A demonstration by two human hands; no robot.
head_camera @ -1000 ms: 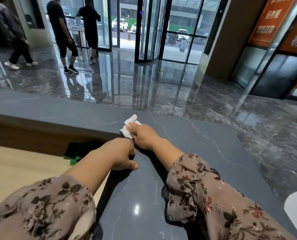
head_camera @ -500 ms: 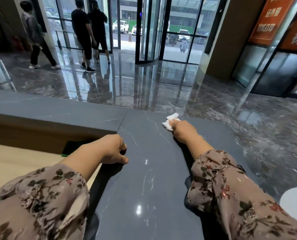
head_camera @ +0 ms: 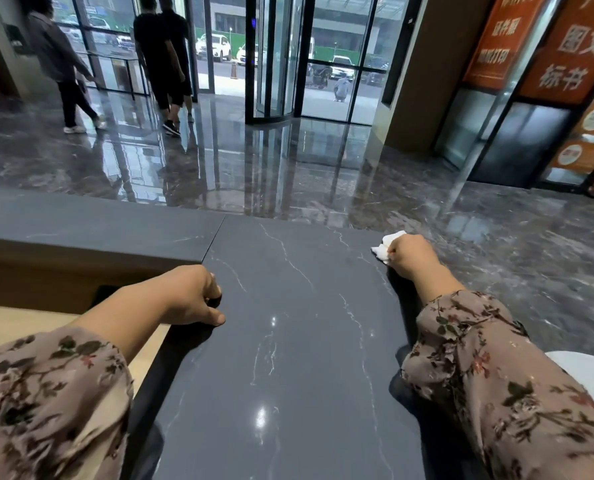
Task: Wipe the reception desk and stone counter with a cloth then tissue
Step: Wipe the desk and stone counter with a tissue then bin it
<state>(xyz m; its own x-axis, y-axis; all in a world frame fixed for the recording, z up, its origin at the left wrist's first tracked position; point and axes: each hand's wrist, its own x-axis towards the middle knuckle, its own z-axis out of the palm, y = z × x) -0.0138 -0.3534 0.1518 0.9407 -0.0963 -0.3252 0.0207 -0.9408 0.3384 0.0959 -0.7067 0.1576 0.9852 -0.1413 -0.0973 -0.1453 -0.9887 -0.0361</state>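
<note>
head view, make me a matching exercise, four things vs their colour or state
Things:
1. tissue
2. left hand
3. stone counter
4. right sleeve

States:
a. dark grey with pale veins
b. floral print
c. white, crumpled, held in the right hand
d. fingers curled, resting at the counter's edge

Pairs: 1-c; 2-d; 3-a; 4-b

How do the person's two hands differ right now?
The right hand grips a white tissue, reaching to the stone counter's far right edge; the left hand holds nothing, fingers curled, resting at the counter's near left edge. Both rest on the counter, in floral sleeves.
</note>
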